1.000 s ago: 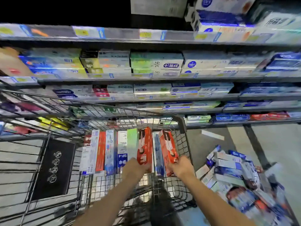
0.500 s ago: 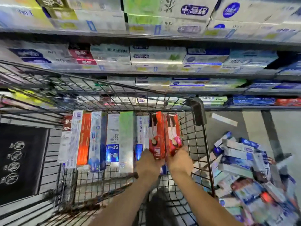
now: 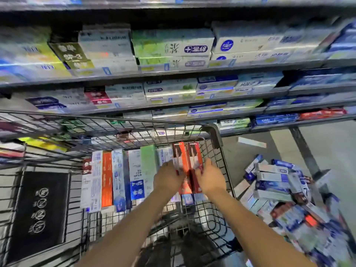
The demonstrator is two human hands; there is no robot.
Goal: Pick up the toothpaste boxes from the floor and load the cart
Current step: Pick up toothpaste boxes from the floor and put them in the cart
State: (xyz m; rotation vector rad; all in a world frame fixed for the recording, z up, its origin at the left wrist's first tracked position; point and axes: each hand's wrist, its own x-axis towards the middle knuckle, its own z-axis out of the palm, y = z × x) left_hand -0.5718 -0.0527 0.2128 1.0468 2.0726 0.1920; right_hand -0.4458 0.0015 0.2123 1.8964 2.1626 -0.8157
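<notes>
Hands meet at frame centre inside the wire cart (image 3: 217, 135). The left hand (image 3: 169, 178) and right hand (image 3: 209, 180) press from either side on two red toothpaste boxes (image 3: 187, 162), which stand on end at the right end of the upright row; blur hides how each grip curls. The floor pile of boxes (image 3: 285, 189) lies at lower right of the frame, nearer the right hand, with long axes pointing every way.

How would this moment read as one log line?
stage: loading cart | left hand, right hand: gripping red boxes | floor pile: remaining
</notes>
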